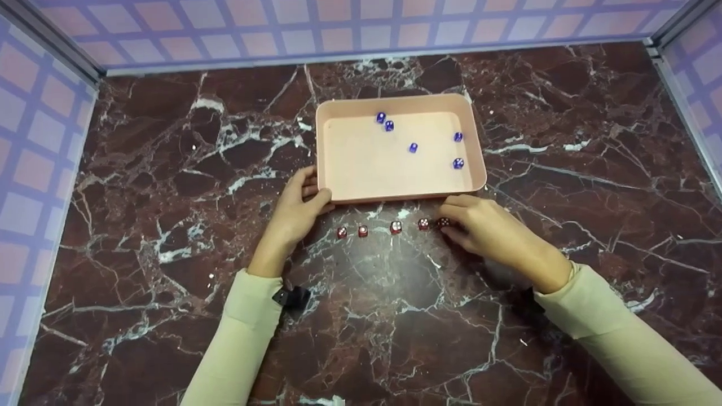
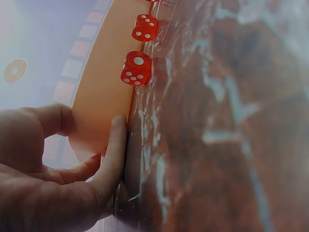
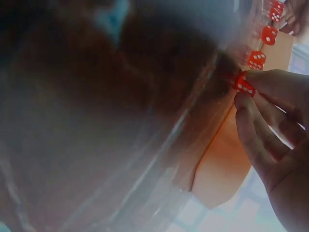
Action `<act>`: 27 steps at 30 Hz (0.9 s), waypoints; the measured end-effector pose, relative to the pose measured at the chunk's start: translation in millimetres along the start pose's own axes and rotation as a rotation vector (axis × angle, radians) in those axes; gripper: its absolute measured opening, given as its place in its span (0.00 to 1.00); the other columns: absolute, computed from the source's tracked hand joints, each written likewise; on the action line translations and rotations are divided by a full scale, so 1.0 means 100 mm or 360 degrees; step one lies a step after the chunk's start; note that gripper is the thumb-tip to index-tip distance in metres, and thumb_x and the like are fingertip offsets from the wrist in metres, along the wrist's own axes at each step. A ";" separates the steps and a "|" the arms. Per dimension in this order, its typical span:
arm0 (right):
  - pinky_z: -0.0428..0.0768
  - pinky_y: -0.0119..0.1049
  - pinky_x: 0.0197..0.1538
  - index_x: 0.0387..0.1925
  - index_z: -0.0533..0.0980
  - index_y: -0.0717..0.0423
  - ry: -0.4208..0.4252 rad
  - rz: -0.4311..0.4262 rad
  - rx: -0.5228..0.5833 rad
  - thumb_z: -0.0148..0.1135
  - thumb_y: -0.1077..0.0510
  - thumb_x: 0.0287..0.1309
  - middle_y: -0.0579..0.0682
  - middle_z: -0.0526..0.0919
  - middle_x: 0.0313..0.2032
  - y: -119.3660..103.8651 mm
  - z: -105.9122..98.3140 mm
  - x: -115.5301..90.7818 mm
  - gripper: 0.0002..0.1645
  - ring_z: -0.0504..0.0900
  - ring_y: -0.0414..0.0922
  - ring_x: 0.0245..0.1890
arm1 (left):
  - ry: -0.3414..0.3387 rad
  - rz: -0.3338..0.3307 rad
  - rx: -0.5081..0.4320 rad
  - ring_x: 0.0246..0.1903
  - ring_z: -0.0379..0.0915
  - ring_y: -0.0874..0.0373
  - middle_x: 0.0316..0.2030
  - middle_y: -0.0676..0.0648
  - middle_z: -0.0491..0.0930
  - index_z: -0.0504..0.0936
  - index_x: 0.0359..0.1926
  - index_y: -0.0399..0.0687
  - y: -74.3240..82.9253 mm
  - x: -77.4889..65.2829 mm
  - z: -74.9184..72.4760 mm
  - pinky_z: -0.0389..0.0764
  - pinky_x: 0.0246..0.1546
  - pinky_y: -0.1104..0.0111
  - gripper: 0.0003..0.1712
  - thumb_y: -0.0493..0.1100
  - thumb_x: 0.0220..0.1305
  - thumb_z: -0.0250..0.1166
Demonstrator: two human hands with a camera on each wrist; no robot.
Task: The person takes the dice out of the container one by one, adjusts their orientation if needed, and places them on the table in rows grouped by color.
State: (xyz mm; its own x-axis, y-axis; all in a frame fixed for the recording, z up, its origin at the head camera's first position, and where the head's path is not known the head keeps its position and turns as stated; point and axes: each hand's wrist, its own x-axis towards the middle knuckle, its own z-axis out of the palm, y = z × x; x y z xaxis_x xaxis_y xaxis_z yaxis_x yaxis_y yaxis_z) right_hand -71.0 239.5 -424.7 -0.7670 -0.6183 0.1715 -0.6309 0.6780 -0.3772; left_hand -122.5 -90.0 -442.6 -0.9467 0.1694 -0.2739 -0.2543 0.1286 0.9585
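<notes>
A shallow peach-coloured tray lies on the marble-patterned table, with several blue dice scattered inside it. My left hand grips the tray's near left corner, thumb at the rim and fingers along the outer wall. In front of the tray, red dice with white pips stand in a loose row, among them one die near the left end and another mid-row. At the row's right end, my right hand pinches a red die between thumb and fingertips, close beside its neighbour.
Checkered panels enclose the table at the back and both sides. Dark red, white-veined marble surface spreads around the tray. Small black devices sit at both sleeve cuffs, the left one showing more fully.
</notes>
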 end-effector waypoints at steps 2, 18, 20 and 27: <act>0.91 0.46 0.40 0.38 0.83 0.62 0.0002 -0.0003 0.0005 0.73 0.72 0.57 0.53 0.83 0.34 0.01 0.00 0.01 0.08 0.85 0.51 0.34 | 0.0001 0.0008 -0.0013 0.58 0.73 0.45 0.63 0.31 0.69 0.61 0.77 0.31 0.02 0.02 0.00 0.88 0.62 0.60 0.33 0.31 0.74 0.56; 0.91 0.47 0.47 0.46 0.86 0.62 -0.0061 -0.0030 0.0049 0.74 0.71 0.56 0.54 0.85 0.39 0.02 -0.01 0.02 0.15 0.86 0.52 0.40 | 0.0002 -0.0027 0.0013 0.59 0.72 0.45 0.64 0.32 0.68 0.61 0.77 0.32 0.05 -0.01 -0.01 0.89 0.60 0.61 0.34 0.30 0.73 0.58; 0.91 0.47 0.48 0.47 0.86 0.62 -0.0078 -0.0027 0.0045 0.75 0.71 0.56 0.54 0.85 0.40 0.02 -0.02 0.02 0.16 0.86 0.52 0.40 | -0.0001 -0.0034 0.0011 0.60 0.72 0.44 0.65 0.32 0.67 0.61 0.77 0.31 0.05 -0.01 -0.01 0.88 0.60 0.61 0.35 0.30 0.73 0.58; 0.91 0.47 0.53 0.50 0.85 0.61 -0.0144 -0.0035 0.0116 0.78 0.65 0.56 0.54 0.87 0.45 0.03 -0.10 0.02 0.19 0.88 0.51 0.44 | 0.0012 -0.0035 0.0000 0.60 0.72 0.44 0.65 0.32 0.65 0.62 0.76 0.31 0.04 0.00 0.00 0.89 0.59 0.62 0.34 0.30 0.72 0.58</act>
State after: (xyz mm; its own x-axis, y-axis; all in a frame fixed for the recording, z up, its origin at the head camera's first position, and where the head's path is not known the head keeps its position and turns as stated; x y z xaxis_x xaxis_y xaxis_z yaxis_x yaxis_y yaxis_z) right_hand -75.5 244.8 -416.3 -0.7374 -0.6682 0.0991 -0.6348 0.6353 -0.4399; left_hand -123.1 -89.4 -438.5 -0.9424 0.1593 -0.2941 -0.2749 0.1323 0.9523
